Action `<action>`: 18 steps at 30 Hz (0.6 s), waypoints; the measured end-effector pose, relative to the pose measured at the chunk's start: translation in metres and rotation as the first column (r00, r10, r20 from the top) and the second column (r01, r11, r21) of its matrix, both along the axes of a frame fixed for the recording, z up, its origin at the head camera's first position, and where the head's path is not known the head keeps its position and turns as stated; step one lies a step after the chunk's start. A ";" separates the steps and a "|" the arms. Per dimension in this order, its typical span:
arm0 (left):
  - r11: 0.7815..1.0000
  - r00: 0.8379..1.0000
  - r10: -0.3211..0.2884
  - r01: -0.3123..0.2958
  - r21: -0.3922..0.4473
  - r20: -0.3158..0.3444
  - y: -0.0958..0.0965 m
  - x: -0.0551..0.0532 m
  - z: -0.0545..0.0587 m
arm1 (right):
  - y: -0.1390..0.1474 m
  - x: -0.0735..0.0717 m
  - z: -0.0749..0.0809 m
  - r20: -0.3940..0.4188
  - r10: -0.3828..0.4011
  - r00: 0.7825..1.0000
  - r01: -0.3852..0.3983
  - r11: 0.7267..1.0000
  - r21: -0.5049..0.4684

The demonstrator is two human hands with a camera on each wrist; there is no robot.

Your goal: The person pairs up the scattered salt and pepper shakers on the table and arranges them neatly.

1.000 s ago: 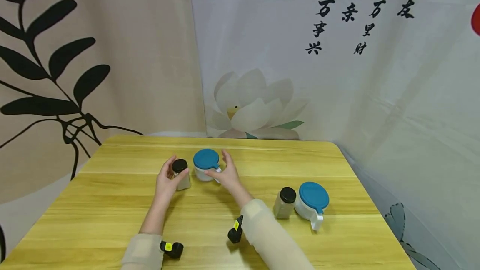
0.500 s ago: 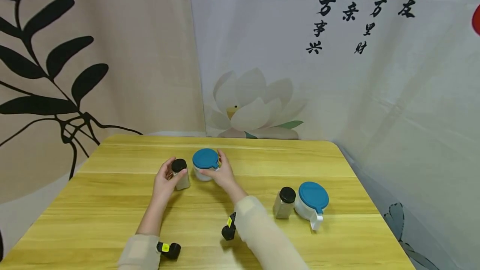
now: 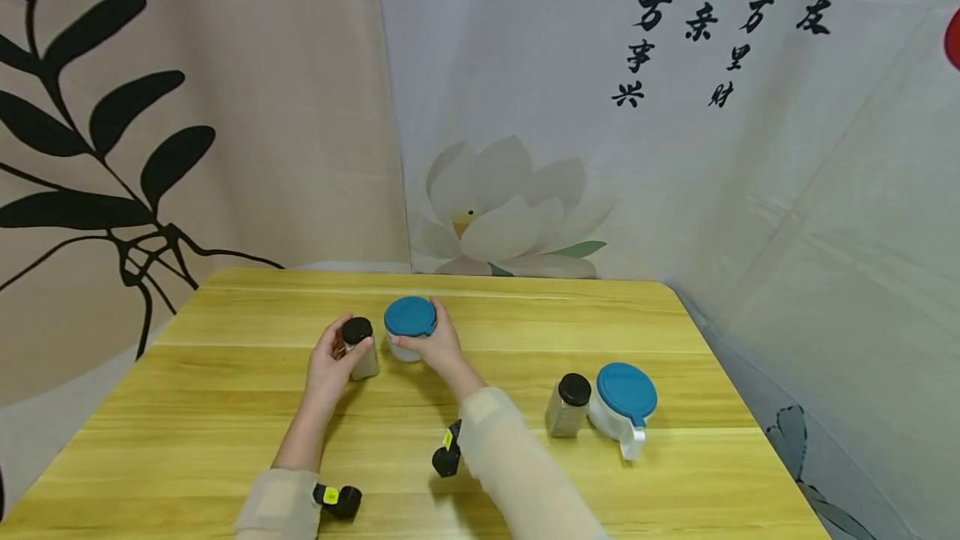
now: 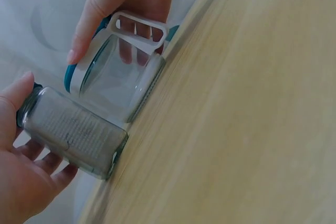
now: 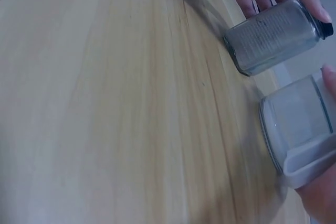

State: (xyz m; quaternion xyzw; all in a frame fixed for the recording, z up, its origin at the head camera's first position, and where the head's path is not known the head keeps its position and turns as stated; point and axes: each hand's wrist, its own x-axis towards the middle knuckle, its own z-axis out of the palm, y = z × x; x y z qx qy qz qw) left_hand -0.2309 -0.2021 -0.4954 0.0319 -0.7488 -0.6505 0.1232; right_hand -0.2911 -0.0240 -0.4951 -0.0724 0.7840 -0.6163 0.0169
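Observation:
Near the table's back edge my left hand (image 3: 330,361) holds a square glass jar with a black lid (image 3: 366,364), fingers behind it and thumb near the lid. The left wrist view shows fine print on that jar (image 4: 73,129). Just right of it stands a round glass jar with a blue lid (image 3: 410,317) and a white handle (image 4: 139,31). My right hand (image 3: 442,350) grips this one, thumb at the front by the lid and fingers round the far side. Both jars look upright at the tabletop, with a small gap between them in the head view.
At the right of the wooden table (image 3: 420,457) stand a second black-lidded jar (image 3: 567,415) and a second blue-lidded jar (image 3: 626,394), side by side. A cloth backdrop (image 3: 540,65) with printed leaves, a flower and writing hangs behind the table.
My right hand has moved left and its fingers and thumb have come in around the blue-lidded jar. The left hand keeps its hold on the black-lidded jar, almost still.

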 end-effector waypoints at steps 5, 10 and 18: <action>1.000 1.000 0.015 -0.015 -0.013 -0.006 0.001 0.001 0.001 | -0.001 0.001 0.000 -0.010 -0.018 1.000 0.018 1.000 0.012; 1.000 1.000 0.022 -0.023 -0.012 -0.010 0.001 0.001 0.001 | -0.002 0.001 -0.001 -0.020 -0.031 0.999 0.031 1.000 0.005; 1.000 1.000 0.005 -0.005 0.015 -0.006 0.003 0.005 0.007 | -0.003 -0.001 -0.004 -0.020 -0.069 0.997 0.069 0.998 -0.005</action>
